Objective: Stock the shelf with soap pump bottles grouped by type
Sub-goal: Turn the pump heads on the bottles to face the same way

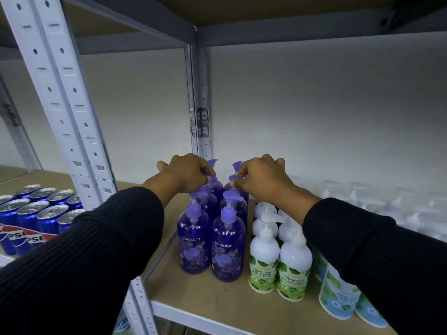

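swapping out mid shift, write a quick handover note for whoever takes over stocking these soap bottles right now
Left hand: pinching a pump head at the back of the left purple column.
Right hand: pinching a pump head at the back of the right purple column.
Purple bottles: two columns at the shelf's left end.
Green-label white bottles: two columns beside them.
Blue-label bottles: further right.
Done: types are grouped.
Left: release the rear purple bottles, check that columns are straight.

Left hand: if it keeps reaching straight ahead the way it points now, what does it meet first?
Probably the rear shelf post. The left hand is at the pumps of the back purple bottles, reaching toward the corner; the post stands right behind them, though depth is hard to judge.
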`<action>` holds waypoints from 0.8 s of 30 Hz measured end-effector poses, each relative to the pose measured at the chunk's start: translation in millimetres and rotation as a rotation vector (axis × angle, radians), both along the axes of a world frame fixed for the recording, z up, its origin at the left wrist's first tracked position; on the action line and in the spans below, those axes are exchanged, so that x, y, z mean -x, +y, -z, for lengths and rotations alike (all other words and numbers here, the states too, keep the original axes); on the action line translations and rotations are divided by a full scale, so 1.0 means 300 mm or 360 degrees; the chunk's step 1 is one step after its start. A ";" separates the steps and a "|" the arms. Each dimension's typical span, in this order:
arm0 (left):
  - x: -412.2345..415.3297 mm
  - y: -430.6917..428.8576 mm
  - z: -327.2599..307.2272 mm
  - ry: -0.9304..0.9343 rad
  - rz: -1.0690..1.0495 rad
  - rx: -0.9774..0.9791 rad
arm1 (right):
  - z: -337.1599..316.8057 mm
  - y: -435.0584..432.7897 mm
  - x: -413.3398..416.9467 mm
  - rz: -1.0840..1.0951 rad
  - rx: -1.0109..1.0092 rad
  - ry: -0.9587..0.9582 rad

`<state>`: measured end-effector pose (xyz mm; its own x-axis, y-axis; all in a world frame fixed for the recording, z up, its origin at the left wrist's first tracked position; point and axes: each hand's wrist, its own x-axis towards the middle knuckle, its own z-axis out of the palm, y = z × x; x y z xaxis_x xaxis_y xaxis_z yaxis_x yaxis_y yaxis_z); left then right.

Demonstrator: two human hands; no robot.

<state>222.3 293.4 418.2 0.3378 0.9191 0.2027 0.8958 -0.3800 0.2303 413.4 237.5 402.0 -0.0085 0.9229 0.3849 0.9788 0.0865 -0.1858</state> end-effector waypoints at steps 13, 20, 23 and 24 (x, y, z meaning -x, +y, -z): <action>-0.077 0.156 -0.034 0.0098 -0.0228 -0.0085 | -0.063 0.136 -0.099 -0.0084 0.0187 0.0076; -0.115 0.202 -0.014 0.0090 -0.0202 -0.0095 | -0.020 0.194 -0.100 -0.0093 0.0274 -0.0069; -0.120 0.231 0.008 0.0112 -0.0273 -0.0116 | -0.020 0.198 -0.096 -0.0102 0.0212 -0.0085; -0.122 0.242 0.016 0.0110 -0.0301 -0.0116 | -0.021 0.201 -0.096 -0.0102 0.0204 -0.0088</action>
<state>258.9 366.1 413.4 0.1760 0.9513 0.2532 0.9655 -0.2170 0.1439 442.1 297.8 408.3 -0.0870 0.9614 0.2610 0.9811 0.1282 -0.1451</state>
